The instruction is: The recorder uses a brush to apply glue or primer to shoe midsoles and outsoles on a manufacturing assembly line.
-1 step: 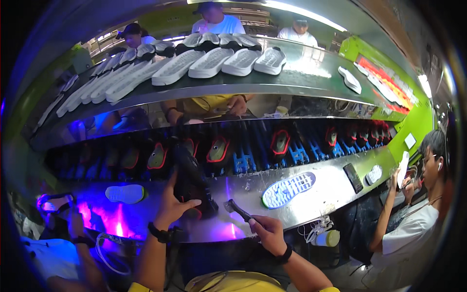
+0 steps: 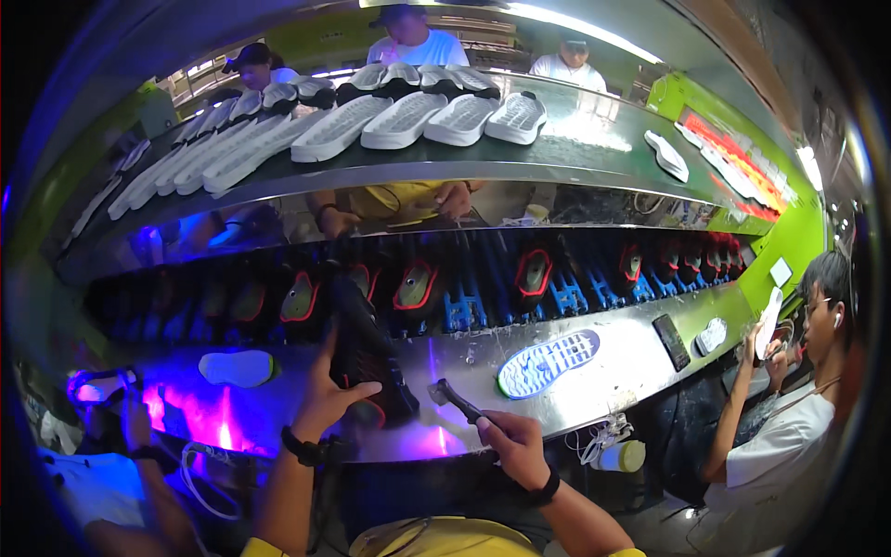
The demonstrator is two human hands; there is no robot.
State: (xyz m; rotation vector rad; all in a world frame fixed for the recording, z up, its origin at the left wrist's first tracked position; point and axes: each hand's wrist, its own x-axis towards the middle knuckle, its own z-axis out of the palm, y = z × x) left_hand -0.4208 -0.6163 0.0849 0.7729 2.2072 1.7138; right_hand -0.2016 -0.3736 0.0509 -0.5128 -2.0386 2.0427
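My left hand [image 2: 327, 390] grips a dark shoe upper [image 2: 357, 325] with red edging, its thumb stretched across the near end. The shoe stands tilted over the metal bench, long side away from me. In my right hand [image 2: 516, 449] is a small brush [image 2: 455, 399] with a dark handle and a flat, pale head. That head is just right of the shoe, apart from it. A white and blue shoe sole [image 2: 548, 364], tread side up, lies right of the brush on the metal bench [image 2: 464, 357]. Another pale sole [image 2: 238, 369] lies left of my left hand.
Behind the bench runs a rack of dark shoes [image 2: 415, 284] with blue holders. White soles [image 2: 399, 123] line the green belt above. A phone-like black slab [image 2: 671, 342] lies at right. A cup [image 2: 622, 456] hangs below the edge. Co-workers [image 2: 789, 408] sit at both sides.
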